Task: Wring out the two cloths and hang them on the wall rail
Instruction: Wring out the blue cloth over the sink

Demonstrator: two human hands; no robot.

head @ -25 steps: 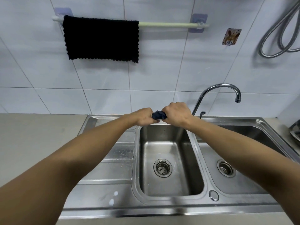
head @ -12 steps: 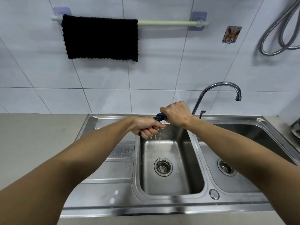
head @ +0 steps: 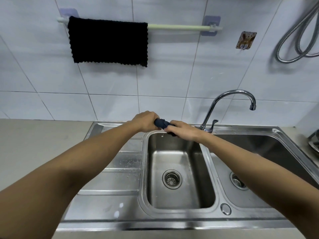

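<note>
A dark blue cloth point(head: 162, 123) is twisted into a tight roll over the back edge of the left sink basin point(head: 179, 169). My left hand point(head: 146, 121) grips its left end and my right hand point(head: 181, 131) grips its right end, both closed around it. Most of the cloth is hidden inside my fists. A black cloth point(head: 108, 41) hangs spread over the left part of the pale green wall rail point(head: 177, 28). The rail's right part is bare.
A chrome tap point(head: 229, 100) arches over the right basin point(head: 269, 152). A ribbed draining board point(head: 124, 163) lies left of the basins. A metal hose point(head: 296, 40) loops on the wall at upper right, beside a small wall hook point(head: 246, 40). Beige counter point(head: 39, 140) extends left.
My left hand has rolled back up and my right hand has dropped and turned palm-side up, twisting the blue cloth the other way. The black cloth has not moved.
</note>
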